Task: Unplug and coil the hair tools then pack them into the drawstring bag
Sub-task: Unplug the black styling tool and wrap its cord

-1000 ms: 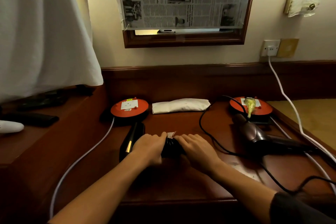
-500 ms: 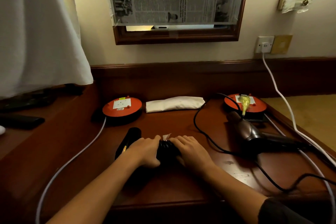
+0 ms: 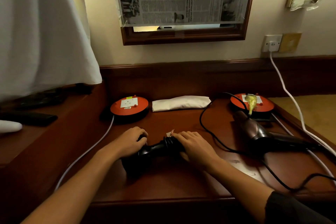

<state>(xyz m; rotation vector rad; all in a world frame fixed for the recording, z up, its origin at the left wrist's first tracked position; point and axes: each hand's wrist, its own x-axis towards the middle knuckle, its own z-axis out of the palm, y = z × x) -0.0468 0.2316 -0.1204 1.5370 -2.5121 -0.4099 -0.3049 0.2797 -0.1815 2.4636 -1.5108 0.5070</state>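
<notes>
At lower centre of the frame, the left hand grips one end of a black hair tool lying on the desk, while the right hand clasps its coiled cord. The hair dryer lies at right, its plug in the red reel. The white bag lies behind.

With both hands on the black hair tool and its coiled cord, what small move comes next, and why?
Probably lift the black hair tool toward the white bag. The right hand holds its cord coil and the left hand rests on the tool, so it looks bundled. The hair dryer is plugged in.
</notes>
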